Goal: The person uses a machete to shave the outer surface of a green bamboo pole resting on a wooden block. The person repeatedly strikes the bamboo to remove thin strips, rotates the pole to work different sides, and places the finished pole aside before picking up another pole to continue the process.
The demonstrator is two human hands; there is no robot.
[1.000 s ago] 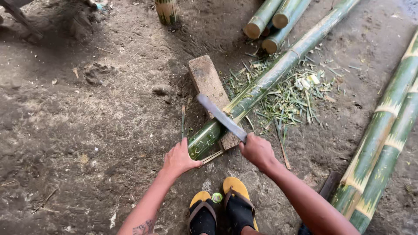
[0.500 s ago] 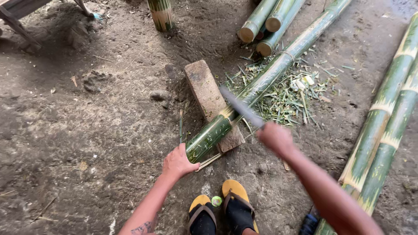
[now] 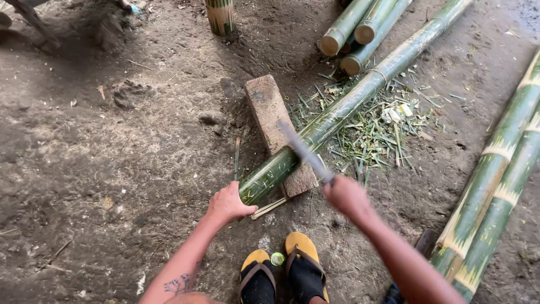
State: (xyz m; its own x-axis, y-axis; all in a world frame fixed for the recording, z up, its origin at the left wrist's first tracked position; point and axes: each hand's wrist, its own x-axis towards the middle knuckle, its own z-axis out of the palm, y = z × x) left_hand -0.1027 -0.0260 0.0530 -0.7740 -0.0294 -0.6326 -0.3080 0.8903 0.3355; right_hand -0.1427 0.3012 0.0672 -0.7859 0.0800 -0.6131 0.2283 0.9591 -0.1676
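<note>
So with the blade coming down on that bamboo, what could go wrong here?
The left hand grips the cut end of the long green bamboo pole close to where the long metal blade in the right hand strikes; a glancing blow might reach its fingers. The pole lies on a worn wooden block and could roll. Sandalled feet sit close below.

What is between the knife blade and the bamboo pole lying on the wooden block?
Nothing visible. The blade, held in the right hand, sits right over the bamboo pole on the wooden block. The left hand grips the pole's near end, beside the blade's path.

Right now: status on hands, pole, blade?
Left hand grips bamboo pole end. Right hand holds blade over it. Pole rests on wood block.
</note>
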